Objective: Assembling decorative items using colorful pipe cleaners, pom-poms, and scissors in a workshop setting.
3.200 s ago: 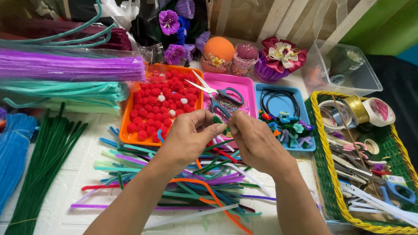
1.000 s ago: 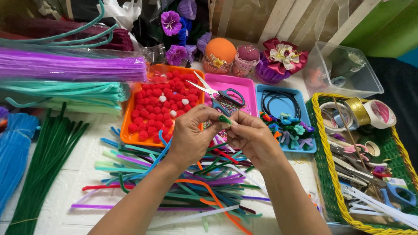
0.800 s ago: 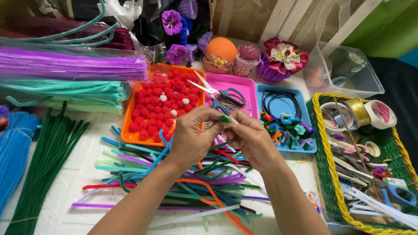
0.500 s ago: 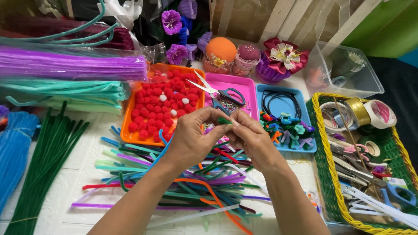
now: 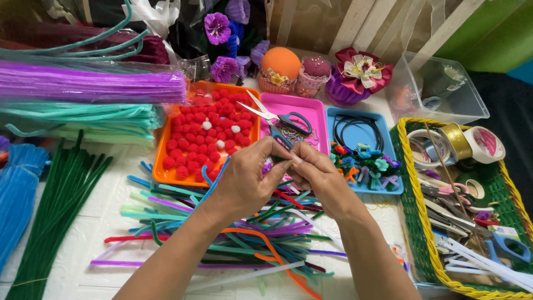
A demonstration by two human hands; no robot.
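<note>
The left hand (image 5: 244, 183) and the right hand (image 5: 319, 178) meet above a loose heap of fuzzy pipe cleaners in many colours (image 5: 233, 233) spread on the white bench (image 5: 89, 233). The fingers (image 5: 280, 164) of the left hand are pressed together against those of the right, and both pinch a small dark green piece of pipe cleaner (image 5: 284, 159) that barely shows between the fingertips; its shape cannot be made out. The piece sits in the air just in front of the pink plastic tray (image 5: 302, 108).

A pair of scissors with blue handles (image 5: 277, 118) lies across the seam between that pink tray and the orange plastic tray of small red pompoms (image 5: 205, 130) to its left. On the right of the pink tray a light blue tray (image 5: 383, 139) holds a black coiled cord and small colourful pipe-cleaner flowers (image 5: 363, 164).

At the far right stands a green woven basket with a yellow rim (image 5: 413, 222), filled with rolls of tape and tools. To the left lie a bundle of dark green pipe cleaners (image 5: 55, 211), a blue bundle (image 5: 16, 189), and bagged purple ones (image 5: 89, 83) above bagged teal ones (image 5: 78, 119)
</note>
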